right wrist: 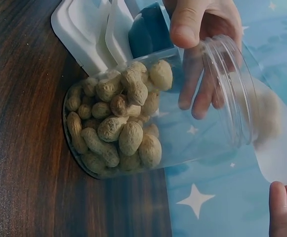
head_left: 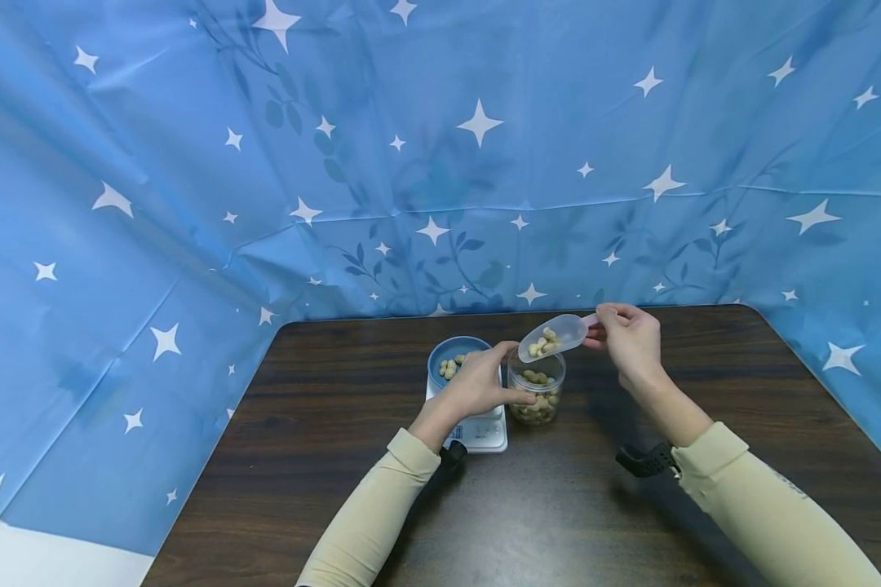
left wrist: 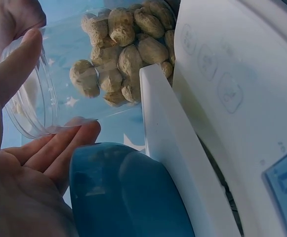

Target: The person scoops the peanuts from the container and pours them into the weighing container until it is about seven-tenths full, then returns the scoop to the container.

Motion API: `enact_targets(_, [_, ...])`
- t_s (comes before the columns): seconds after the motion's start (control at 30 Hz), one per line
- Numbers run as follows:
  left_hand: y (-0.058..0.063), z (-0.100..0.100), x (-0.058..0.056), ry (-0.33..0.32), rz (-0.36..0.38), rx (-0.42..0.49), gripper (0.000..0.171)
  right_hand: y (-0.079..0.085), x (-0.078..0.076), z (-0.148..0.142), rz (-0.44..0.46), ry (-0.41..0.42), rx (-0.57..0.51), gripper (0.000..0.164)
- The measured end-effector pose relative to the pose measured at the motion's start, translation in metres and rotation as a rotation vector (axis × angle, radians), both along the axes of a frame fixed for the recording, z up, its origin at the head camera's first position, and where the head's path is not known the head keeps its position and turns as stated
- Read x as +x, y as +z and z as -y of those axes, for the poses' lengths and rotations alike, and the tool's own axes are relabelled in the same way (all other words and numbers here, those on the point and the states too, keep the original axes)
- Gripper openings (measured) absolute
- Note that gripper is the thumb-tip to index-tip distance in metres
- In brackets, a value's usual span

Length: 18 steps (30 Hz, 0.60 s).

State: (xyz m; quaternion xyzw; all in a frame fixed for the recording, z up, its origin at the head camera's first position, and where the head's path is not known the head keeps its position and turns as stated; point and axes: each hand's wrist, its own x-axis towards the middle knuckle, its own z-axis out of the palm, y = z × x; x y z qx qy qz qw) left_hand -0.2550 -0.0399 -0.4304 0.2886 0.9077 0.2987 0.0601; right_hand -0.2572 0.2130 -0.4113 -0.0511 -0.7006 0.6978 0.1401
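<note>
A clear jar [right wrist: 183, 153] of unshelled peanuts [right wrist: 131, 138] stands on the table. My left hand [head_left: 479, 383] holds it near the rim, thumb on one side and fingers round the other. Just over the jar's mouth, my right hand [head_left: 631, 338] pinches the handle of a translucent scoop [head_left: 571, 329] with several peanuts in it. To the left of the jar, a blue bowl [head_left: 440, 352] holding some peanuts sits on a white kitchen scale [head_left: 488, 436]. In the left wrist view the bowl [left wrist: 128, 192] lies close to my left fingers, and part of the scale's display shows.
The dark wooden table [head_left: 323, 473] has its far edge against a blue curtain [head_left: 382, 163] with white stars. A black strap [head_left: 644, 461] hangs at my right wrist. Bare tabletop lies on either side of the scale and jar.
</note>
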Motion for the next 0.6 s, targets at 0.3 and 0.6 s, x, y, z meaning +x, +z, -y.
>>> enact_targets(0.3, [-0.002,0.001,0.002,-0.009,-0.046,-0.019,0.093,0.001,-0.001,0.0,-0.019,0.006,-0.061,0.018])
enact_targets(0.6, [-0.003,0.012,0.004,0.015,-0.07,-0.004,0.098,0.005,-0.005,0.002,-0.017,0.011,-0.13,0.016])
